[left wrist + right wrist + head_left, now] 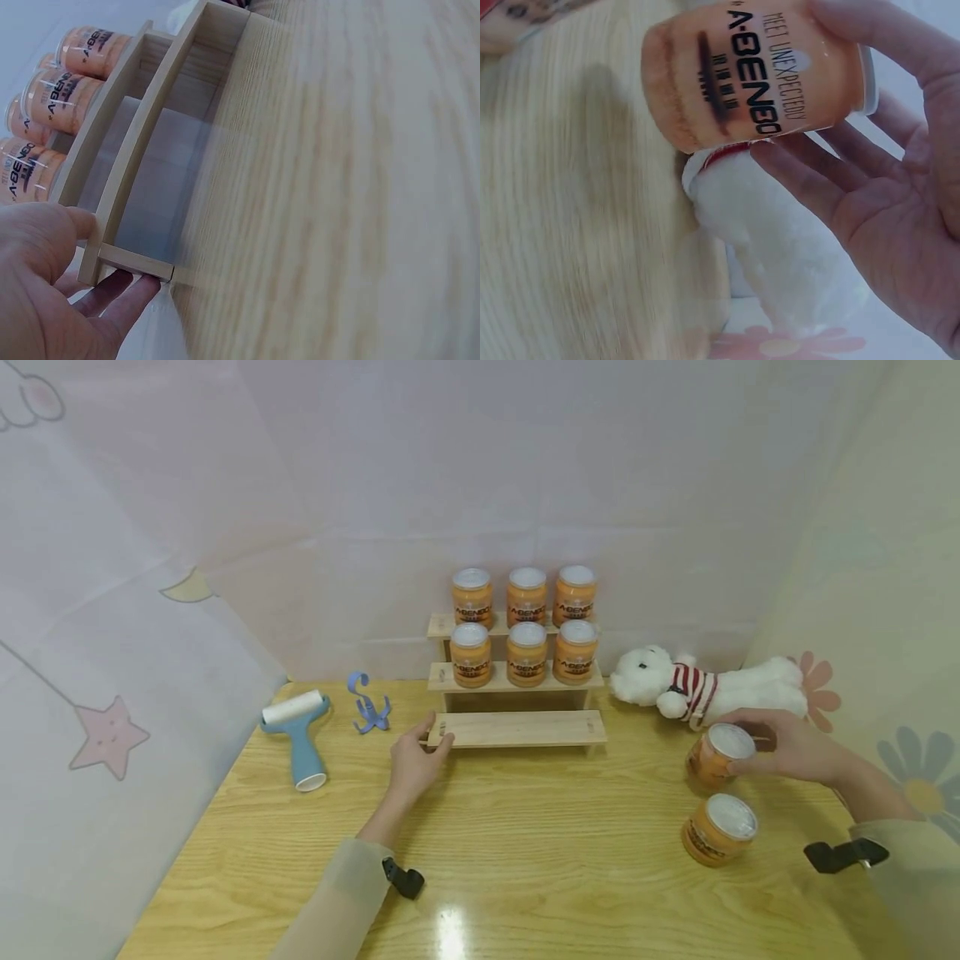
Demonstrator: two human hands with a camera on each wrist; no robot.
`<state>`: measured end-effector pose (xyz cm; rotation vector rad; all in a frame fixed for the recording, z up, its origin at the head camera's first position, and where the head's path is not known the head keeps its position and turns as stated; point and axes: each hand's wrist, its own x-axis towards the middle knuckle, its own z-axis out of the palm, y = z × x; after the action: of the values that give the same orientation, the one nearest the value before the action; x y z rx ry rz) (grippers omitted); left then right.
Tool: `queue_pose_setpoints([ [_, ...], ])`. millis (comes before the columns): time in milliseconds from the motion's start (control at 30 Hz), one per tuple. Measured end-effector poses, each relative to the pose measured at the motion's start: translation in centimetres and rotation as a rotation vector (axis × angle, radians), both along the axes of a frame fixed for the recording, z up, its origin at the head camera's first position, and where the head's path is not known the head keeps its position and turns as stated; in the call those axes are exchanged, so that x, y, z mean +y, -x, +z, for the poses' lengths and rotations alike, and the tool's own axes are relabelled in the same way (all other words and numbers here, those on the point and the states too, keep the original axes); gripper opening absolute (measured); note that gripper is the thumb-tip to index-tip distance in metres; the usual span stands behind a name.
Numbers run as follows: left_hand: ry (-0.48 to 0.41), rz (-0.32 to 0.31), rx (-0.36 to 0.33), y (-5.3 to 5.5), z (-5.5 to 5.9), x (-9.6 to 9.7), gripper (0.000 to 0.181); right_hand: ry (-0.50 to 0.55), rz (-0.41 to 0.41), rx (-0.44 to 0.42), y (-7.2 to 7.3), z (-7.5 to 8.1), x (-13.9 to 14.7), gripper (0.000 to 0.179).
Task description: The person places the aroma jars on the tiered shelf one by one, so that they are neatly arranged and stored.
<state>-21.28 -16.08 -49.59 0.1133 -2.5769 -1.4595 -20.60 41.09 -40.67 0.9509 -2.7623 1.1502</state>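
Note:
A three-tier wooden display rack (521, 728) stands at the back middle of the table. My left hand (416, 764) pinches the left end of its lowest board, thumb on top and fingers against the side support (135, 262). Three orange jars with clear lids stand on the top tier, one being the left jar (472, 602), and three on the middle tier, such as the centre jar (527, 658). The lowest board is bare. At the right, my right hand (783, 747) grips another orange jar (727, 79) between thumb and fingers. A second loose jar (716, 835) sits nearer me.
Behind the right hand lies a white plush toy (757, 687) in a red-striped top. On the left are a blue-handled lint roller (303, 747) and a blue hook (370, 710). Printed cloth (375, 485) hangs behind the table (525, 860).

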Motion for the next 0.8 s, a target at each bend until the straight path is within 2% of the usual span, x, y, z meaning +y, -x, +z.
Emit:
queue_pose_setpoints([
  [167, 0.004, 0.004, -0.006, -0.1, 0.1, 0.0, 0.063, -0.039, -0.162, -0.061, 0.3, 0.9, -0.8, 0.057],
  [267, 0.008, -0.012, -0.006, 0.0, 0.1, -0.1, 0.063, -0.076, -0.218, -0.085, 0.6, 1.7, -1.7, 0.058],
  [400, 0.015, -0.058, -0.011, 0.0, 0.2, -0.5, 0.064, -0.078, -0.233, -0.120, 0.5, 3.1, -3.3, 0.060],
  [600, 0.011, -0.139, -0.055, -0.3, 0.5, -1.3, 0.071, -0.080, -0.267, -0.146, 0.5, 5.1, -5.9, 0.061],
  [800, -0.010, -0.157, -0.106, -0.2, 1.2, -1.6, 0.075, -0.100, -0.296, -0.134, 0.7, 6.8, -8.7, 0.069],
])
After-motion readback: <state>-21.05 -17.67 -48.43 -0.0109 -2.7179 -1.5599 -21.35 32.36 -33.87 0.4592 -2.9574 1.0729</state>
